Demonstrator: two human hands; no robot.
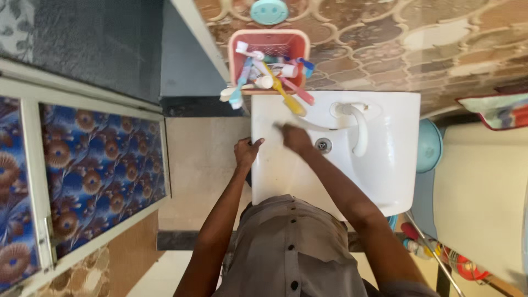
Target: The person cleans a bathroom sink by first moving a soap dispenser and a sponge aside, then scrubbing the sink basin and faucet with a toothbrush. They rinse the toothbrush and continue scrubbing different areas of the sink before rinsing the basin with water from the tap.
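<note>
The white sink (385, 165) lies under both hands. Left hand (247, 151) grips its rim, fingers curled. Right hand (296, 137) presses flat inside the basin, fingers narrow. Beyond the fingertips: a pink basket (269, 41) of toothbrushes (289, 99); beside them, tap (357, 124) and drain (323, 144).

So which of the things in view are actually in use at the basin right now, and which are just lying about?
In use:
- white basin
- left hand, gripping the basin's edge
- right hand, inside the basin, near the drain

Lying about:
- pink basket of toothbrushes
- white tap
- blue tub
- patterned blue door
</note>
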